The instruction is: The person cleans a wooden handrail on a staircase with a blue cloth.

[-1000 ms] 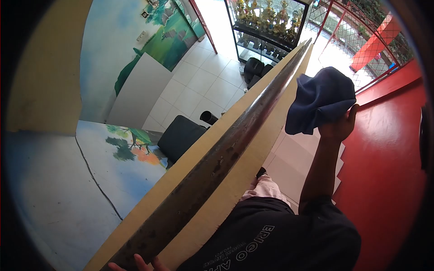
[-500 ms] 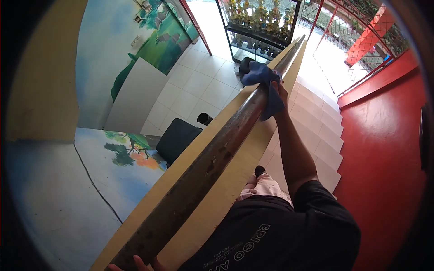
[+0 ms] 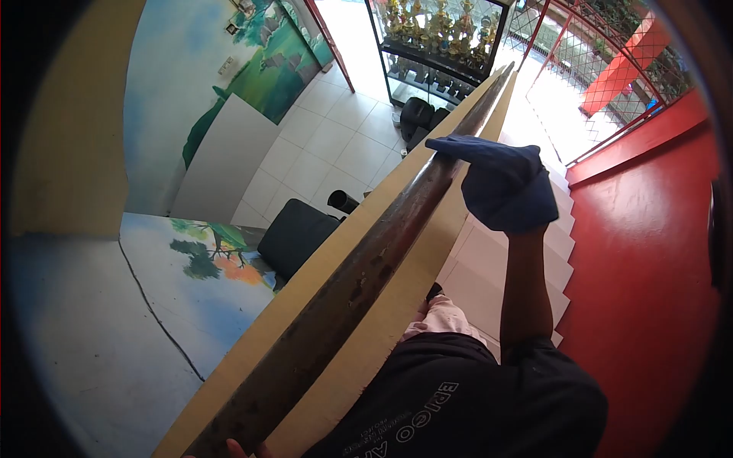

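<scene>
"Blue cloth [image 3: 510, 187] is being gripped partly over the rail [image 3: 336, 320] by the right hand [image 3: 528, 233], fingers hidden. And the left hand [image 3: 237, 448]?"

"Being rested on the rail; closure can't be told. Softness, lightness are being expected: best bunched mid-cloth."

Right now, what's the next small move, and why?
I'd probably shift the dark blue cloth leftward onto the dark rail: in view, only its narrow tip overlaps the rail, while its bunched bulk sits off to the right. The left fingers, at the frame's lower edge, are well clear.
</scene>
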`<state>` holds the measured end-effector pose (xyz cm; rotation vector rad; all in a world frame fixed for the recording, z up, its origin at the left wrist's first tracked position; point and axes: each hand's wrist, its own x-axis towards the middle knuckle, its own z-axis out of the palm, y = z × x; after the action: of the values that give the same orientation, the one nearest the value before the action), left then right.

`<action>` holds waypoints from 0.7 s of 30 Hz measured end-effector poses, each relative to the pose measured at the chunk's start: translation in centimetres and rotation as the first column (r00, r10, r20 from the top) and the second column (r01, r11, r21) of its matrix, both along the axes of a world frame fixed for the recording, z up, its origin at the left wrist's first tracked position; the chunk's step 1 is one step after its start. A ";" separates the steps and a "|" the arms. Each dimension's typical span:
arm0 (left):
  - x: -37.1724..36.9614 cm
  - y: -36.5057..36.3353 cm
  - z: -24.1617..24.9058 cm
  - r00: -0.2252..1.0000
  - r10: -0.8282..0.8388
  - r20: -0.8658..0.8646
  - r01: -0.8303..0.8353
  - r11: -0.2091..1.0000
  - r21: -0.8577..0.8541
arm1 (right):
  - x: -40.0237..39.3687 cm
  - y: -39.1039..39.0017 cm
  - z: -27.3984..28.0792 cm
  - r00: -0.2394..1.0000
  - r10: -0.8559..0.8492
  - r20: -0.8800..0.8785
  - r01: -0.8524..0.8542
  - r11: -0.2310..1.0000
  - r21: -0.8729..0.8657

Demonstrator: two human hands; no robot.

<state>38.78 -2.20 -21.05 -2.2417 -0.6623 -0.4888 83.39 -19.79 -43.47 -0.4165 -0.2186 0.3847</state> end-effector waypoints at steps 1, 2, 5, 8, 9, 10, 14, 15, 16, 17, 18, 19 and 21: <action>-0.1 0.1 -0.1 1.000 -0.009 0.004 0.009 1.000 0.001 | 0.5 -1.1 0.2 0.999 0.031 0.042 -0.033 0.998 0.051; -0.2 0.3 -0.3 1.000 -0.020 0.012 0.020 1.000 0.002 | 1.0 -1.8 0.2 0.997 0.045 0.057 -0.050 0.995 0.091; -1.3 0.3 -0.2 1.000 0.000 -0.031 -0.001 1.000 -0.013 | 1.6 -3.1 -1.0 0.999 0.034 0.022 -0.036 0.992 0.123; -0.6 0.1 -0.4 1.000 -0.002 0.009 0.002 1.000 -0.027 | 0.8 -3.4 -3.1 0.997 -0.035 -0.070 0.039 0.998 0.055; -0.4 0.0 -0.3 1.000 0.000 0.007 0.000 0.999 -0.037 | 0.7 -3.6 -3.4 0.995 -0.060 -0.085 0.063 0.998 0.031; -0.2 -0.2 -0.2 1.000 0.003 0.007 -0.003 0.999 -0.045 | 0.7 -4.3 -3.3 0.992 -0.090 -0.085 0.091 0.996 0.011; -0.5 -0.3 -0.3 1.000 0.000 0.026 0.002 0.995 -0.095 | 4.0 -8.9 -1.7 0.962 -0.272 0.016 0.272 0.960 -0.063; -0.4 -0.3 -0.3 1.000 0.008 0.019 -0.007 0.996 -0.087 | 4.9 -10.0 -0.9 0.944 -0.321 0.070 0.327 0.941 -0.093; -0.1 -0.5 -0.1 1.000 0.017 0.011 -0.016 0.997 -0.079 | 5.7 -10.2 -0.2 0.919 -0.370 0.135 0.388 0.909 -0.151; 0.0 -0.6 0.0 1.000 0.026 0.003 -0.026 0.997 -0.071 | 6.0 -10.1 0.2 0.889 -0.406 0.211 0.447 0.867 -0.218; -0.1 -0.7 0.0 0.999 0.038 0.003 -0.038 0.996 -0.076 | 6.3 -9.2 0.6 0.861 -0.406 0.306 0.494 0.810 -0.317; -0.1 -0.8 0.0 0.999 0.049 0.004 -0.049 0.996 -0.080 | 6.0 -7.7 0.6 0.839 -0.330 0.433 0.518 0.729 -0.448; -0.3 -0.8 -0.1 0.998 0.057 -0.003 -0.057 0.994 -0.091 | 4.3 -3.7 -0.2 0.756 -0.031 0.653 0.567 0.529 -0.631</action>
<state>38.43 -3.02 -21.11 -2.3010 -0.7594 -0.4377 87.73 -23.46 -43.71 -1.5037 -0.5588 -0.0681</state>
